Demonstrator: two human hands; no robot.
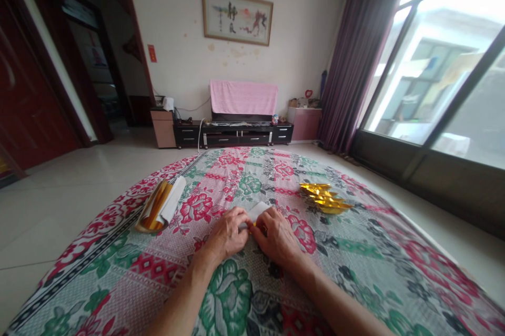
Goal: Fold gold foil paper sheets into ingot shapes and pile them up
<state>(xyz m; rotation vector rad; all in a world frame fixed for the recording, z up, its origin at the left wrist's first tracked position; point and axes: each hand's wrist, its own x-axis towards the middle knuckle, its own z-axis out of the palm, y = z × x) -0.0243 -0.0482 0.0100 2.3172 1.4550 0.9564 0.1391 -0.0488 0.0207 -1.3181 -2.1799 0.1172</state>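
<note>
A sheet of paper (pixel 259 211), white on the side facing up with a bit of gold showing, lies on the cloth under my fingers. My left hand (pixel 232 231) pinches its left part with bent fingers. My right hand (pixel 274 233) is closed on the right part, close against the left. Both hands hide most of the paper, so its exact fold cannot be made out. To the right sits a cluster of folded gold paper pieces (pixel 325 199). A curled stack of gold and white paper sheets (pixel 161 204) rests on the left.
A flowered cloth (pixel 226 299) covers the round table. Beyond it stand a low black cabinet (pixel 236 138) and a television under a pink cloth (pixel 243 97). Purple curtains (pixel 347 62) and a large window (pixel 442 73) are on the right, a red door (pixel 31 83) on the left.
</note>
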